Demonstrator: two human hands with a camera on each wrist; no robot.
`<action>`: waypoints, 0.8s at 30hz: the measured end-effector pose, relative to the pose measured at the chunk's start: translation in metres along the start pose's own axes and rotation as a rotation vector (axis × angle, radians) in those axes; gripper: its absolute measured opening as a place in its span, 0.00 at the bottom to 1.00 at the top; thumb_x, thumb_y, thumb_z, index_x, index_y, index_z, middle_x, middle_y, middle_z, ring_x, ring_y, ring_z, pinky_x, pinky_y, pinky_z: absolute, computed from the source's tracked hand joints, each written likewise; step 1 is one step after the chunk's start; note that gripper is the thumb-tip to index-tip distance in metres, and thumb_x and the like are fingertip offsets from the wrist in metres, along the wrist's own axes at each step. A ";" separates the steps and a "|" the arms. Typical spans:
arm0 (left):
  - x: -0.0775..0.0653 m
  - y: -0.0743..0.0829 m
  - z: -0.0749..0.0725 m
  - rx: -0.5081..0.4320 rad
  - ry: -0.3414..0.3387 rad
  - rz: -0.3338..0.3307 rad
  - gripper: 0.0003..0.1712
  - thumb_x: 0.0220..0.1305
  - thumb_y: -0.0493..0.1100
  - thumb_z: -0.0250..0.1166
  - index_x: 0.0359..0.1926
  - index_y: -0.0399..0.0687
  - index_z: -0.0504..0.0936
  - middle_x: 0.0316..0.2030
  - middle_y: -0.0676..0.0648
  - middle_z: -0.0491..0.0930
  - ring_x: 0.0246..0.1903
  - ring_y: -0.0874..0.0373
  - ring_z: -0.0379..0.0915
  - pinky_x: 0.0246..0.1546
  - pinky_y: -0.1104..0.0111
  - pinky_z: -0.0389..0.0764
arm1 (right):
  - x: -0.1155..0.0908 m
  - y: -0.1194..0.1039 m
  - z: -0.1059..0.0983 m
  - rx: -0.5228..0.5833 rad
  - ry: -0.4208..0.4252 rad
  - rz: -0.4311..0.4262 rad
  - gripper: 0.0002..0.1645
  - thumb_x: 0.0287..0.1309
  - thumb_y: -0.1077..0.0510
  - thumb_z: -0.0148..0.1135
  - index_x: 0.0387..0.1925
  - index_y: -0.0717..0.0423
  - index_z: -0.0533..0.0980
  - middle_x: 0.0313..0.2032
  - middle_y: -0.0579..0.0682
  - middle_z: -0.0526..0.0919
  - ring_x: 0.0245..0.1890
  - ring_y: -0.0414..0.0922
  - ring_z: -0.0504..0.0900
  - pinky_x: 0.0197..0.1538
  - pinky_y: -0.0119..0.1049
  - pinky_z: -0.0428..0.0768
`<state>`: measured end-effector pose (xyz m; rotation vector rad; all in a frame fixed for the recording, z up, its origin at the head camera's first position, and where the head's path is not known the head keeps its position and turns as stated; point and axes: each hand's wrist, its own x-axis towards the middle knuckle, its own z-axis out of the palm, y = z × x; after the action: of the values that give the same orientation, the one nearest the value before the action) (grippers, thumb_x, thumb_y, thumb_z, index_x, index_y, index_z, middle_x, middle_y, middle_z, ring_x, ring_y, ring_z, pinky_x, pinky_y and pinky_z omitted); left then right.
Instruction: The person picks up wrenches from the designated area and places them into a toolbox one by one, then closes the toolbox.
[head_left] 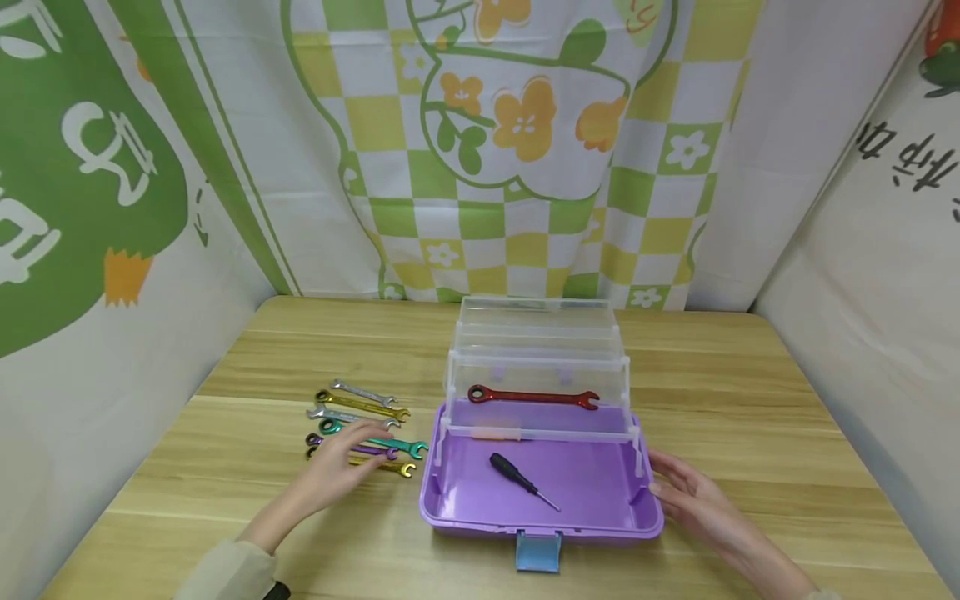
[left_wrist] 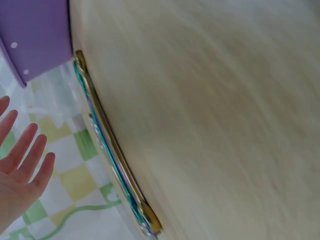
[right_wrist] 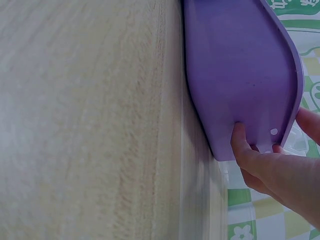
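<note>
Six shiny wrenches [head_left: 363, 405], coloured gold, silver, green and purple, lay on the left of the table [head_left: 390, 550]. Their long axes ran left to right, with the right ends slightly nearer. The left hand [head_left: 341, 462] was over the near ones, its fingers relaxed and holding nothing, and hid parts of them. On the right stood a purple box [head_left: 592, 475]; the right hand [head_left: 693, 500] touched its right wall with loosely extended fingers.

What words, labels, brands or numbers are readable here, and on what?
Nothing reads with certainty.
Right wall hanging: black characters, slanted, partly cut off.
Left wall hanging: white characters, distorted, partly cut off.
Back curtain: small orange scrawl, illegible.
Silver wrenches: any markings too small.
</note>
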<state>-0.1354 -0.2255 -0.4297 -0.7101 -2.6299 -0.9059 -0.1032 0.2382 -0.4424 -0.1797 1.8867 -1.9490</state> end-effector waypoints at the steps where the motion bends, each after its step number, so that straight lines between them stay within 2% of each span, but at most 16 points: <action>1: -0.001 -0.001 -0.001 0.001 -0.008 -0.012 0.18 0.43 0.31 0.67 0.40 0.40 0.78 0.43 0.40 0.76 0.43 0.44 0.72 0.43 0.50 0.72 | 0.000 0.000 0.000 0.000 0.001 0.001 0.40 0.60 0.62 0.48 0.63 0.73 0.37 0.63 0.71 0.37 0.48 0.28 0.70 0.52 0.29 0.70; 8: -0.006 -0.008 -0.007 0.012 -0.054 -0.054 0.16 0.45 0.32 0.67 0.39 0.38 0.78 0.41 0.40 0.76 0.42 0.44 0.72 0.43 0.50 0.72 | 0.000 0.000 0.001 -0.004 0.007 0.009 0.40 0.60 0.61 0.49 0.63 0.72 0.38 0.63 0.70 0.38 0.48 0.28 0.70 0.52 0.29 0.70; 15: -0.008 -0.015 -0.011 0.048 -0.125 -0.130 0.14 0.47 0.34 0.66 0.39 0.41 0.78 0.41 0.42 0.76 0.42 0.44 0.71 0.43 0.49 0.72 | 0.000 0.000 0.000 0.003 0.004 -0.004 0.40 0.60 0.62 0.48 0.63 0.73 0.38 0.63 0.71 0.38 0.49 0.29 0.70 0.52 0.29 0.70; 24: -0.010 -0.026 -0.009 0.116 -0.213 -0.157 0.12 0.49 0.37 0.65 0.39 0.43 0.79 0.41 0.43 0.74 0.45 0.43 0.69 0.45 0.47 0.69 | 0.001 0.001 -0.001 0.009 0.006 -0.011 0.40 0.60 0.62 0.48 0.62 0.73 0.38 0.63 0.71 0.38 0.49 0.30 0.70 0.52 0.30 0.70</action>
<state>-0.1404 -0.2526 -0.4400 -0.6082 -2.9338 -0.7458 -0.1038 0.2385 -0.4441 -0.1821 1.8840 -1.9670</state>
